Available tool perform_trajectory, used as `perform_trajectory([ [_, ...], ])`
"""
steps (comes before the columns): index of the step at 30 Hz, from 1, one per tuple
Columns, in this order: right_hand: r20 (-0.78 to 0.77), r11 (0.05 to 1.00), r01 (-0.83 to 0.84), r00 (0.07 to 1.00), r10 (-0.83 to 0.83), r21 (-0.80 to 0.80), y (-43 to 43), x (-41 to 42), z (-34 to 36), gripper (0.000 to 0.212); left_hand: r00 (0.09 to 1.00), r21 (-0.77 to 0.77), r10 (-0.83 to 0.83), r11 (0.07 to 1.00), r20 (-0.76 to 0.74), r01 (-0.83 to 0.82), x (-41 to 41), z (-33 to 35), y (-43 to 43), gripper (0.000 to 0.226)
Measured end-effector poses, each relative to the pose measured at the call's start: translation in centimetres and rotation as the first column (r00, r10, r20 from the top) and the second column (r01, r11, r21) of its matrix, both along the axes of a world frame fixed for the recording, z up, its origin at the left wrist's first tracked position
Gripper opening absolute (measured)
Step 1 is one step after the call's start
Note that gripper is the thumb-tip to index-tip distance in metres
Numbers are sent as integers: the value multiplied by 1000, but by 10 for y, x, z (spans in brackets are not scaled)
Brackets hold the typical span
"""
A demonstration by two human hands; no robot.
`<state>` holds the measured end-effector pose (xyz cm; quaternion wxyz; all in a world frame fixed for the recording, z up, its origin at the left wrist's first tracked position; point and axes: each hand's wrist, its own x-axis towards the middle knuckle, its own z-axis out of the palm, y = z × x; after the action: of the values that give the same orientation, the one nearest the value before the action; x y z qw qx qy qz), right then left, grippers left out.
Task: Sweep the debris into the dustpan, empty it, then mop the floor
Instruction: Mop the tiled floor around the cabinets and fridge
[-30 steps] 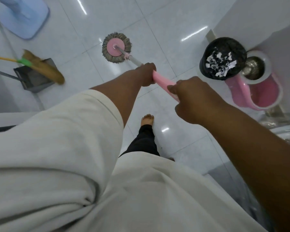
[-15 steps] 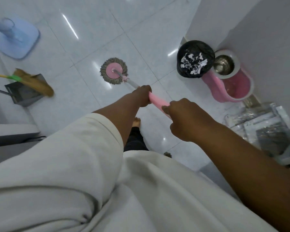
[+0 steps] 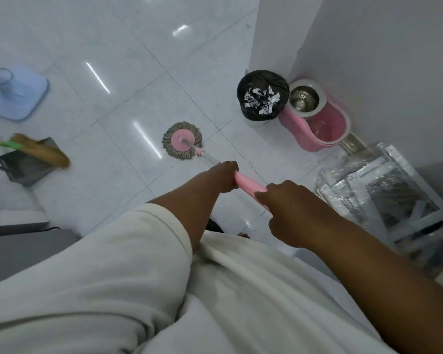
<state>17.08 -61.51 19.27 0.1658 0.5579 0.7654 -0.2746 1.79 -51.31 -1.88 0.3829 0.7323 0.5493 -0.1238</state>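
A round mop head [image 3: 182,144] with grey strands and a pink disc lies flat on the white tiled floor [image 3: 128,60]. Its handle [image 3: 248,185] runs back toward me, silver near the head and pink higher up. My left hand [image 3: 224,175] grips the handle lower down and my right hand [image 3: 289,210] grips it nearer my body. A straw broom [image 3: 40,150] rests across a dark dustpan [image 3: 26,167] at the left. A black-lined bin [image 3: 262,94] holds shredded paper.
A pink spin-mop bucket [image 3: 320,118] with a steel basket stands against the wall beside the bin. A plastic-wrapped metal frame [image 3: 384,192] lies at the right. A pale blue stand base [image 3: 16,93] sits at the far left. A grey ledge is at the lower left.
The mop head has slid to the right across the tiles, toward the bin and bucket. My view has swung right, bringing the wrapped frame into sight. Both hands keep their grip on the handle.
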Motion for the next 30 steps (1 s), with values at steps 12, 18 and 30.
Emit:
perform_trajectory([
  [12, 22, 999, -5, 1000, 4, 42, 103, -42, -24, 33, 997, 23, 74, 997, 34, -75, -51, -15, 97, 41],
  [18, -16, 999, -7, 1000, 7, 36, 196, -98, -39, 37, 998, 10, 56, 998, 11, -56, -109, -24, 193, 42],
  [30, -53, 997, -32, 998, 36, 66, 326, -167, -65, 26, 992, 12, 43, 999, -117, -42, -176, -34, 330, 42],
])
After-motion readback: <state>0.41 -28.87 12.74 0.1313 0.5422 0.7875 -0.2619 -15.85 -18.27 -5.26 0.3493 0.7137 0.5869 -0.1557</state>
